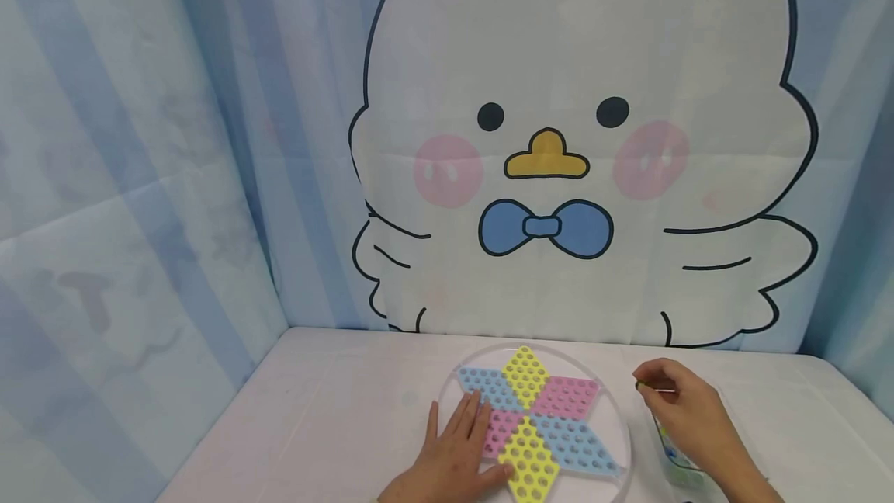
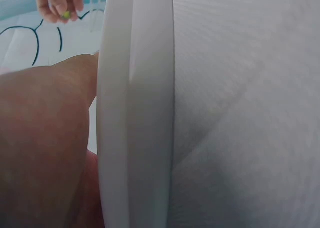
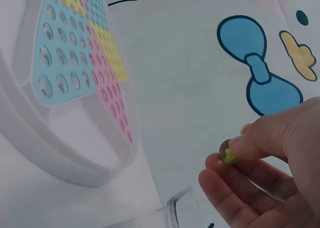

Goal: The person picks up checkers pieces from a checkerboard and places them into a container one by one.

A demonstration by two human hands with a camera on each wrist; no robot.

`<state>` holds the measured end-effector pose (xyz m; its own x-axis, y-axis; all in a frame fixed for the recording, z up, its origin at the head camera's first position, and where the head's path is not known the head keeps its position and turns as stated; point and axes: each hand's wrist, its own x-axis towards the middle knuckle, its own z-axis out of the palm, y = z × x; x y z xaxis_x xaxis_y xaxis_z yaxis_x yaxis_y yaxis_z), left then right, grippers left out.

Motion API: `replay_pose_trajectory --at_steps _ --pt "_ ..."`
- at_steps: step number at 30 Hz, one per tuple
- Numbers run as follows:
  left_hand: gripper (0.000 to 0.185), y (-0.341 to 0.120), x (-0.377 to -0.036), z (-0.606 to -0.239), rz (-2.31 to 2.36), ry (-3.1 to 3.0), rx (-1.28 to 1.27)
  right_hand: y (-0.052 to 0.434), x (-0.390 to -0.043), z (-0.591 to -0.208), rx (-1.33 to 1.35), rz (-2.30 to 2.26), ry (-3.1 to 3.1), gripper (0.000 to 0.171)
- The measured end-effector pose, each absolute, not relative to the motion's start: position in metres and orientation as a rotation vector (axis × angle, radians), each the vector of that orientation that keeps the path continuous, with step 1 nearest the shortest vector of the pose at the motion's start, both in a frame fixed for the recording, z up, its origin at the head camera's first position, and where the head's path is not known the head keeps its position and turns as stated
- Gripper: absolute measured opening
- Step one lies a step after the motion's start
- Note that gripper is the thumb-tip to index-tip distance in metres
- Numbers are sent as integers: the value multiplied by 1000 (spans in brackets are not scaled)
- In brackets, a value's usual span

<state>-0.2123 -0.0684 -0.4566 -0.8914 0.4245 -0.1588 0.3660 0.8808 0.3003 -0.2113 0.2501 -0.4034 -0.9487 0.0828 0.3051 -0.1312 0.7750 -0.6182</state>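
Two hands: left (image 1: pixel 457 456) flat on the perforated star board (image 1: pixel 534 421), right (image 1: pixel 680 402) pinching a small round marble (image 3: pixel 227 152).

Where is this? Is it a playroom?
Probably a small play corner, maybe staged: a white table holds a star-shaped marble game board, and a curtain with a big cartoon chick hangs behind. The right hand pinches a small yellow-green marble.

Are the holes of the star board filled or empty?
Empty: every visible hole in the star board shows bare; the left hand covers a few.
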Motion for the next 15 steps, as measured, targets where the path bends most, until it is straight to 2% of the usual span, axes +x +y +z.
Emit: replay_pose_trajectory --at_steps 15 --pt "96 -67 -213 -457 390 2827 586 271 -215 -412 -165 1004 -2740 22"
